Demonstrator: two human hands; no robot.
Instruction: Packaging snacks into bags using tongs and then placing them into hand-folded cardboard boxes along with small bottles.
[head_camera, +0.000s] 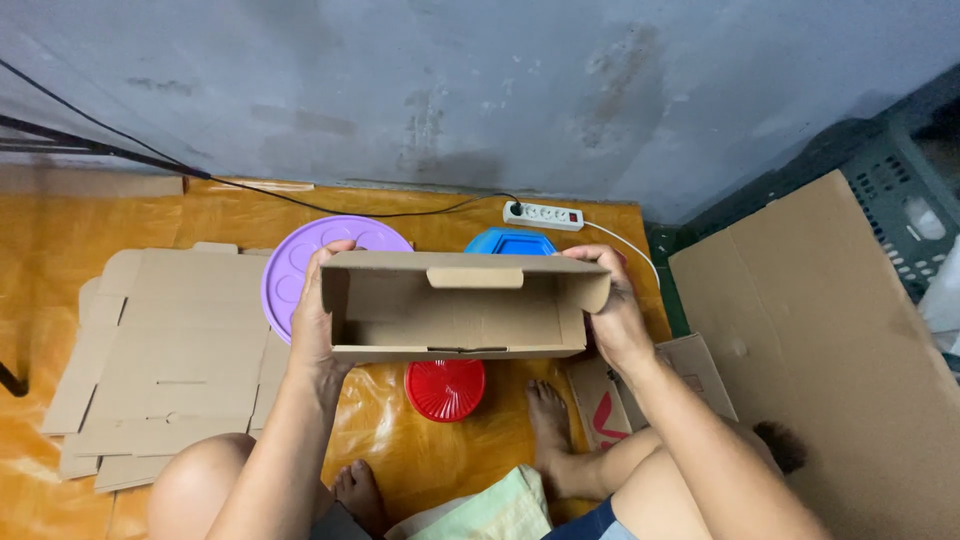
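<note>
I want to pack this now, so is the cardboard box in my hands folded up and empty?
Folded up and empty: the cardboard box has standing walls, its open side faces the camera, and only bare cardboard shows inside. The left hand and right hand grip its ends.

Soft, even light falls from above me; the orange floor shines with mild glare, shadows are faint, edges bend slightly, focus sharp.

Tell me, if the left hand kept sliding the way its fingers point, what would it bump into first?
The left hand points up and away along the cardboard box end. Just past its fingertips lies the purple round tray, probably first, though the tray sits lower on the floor, so depth is unclear.
</note>
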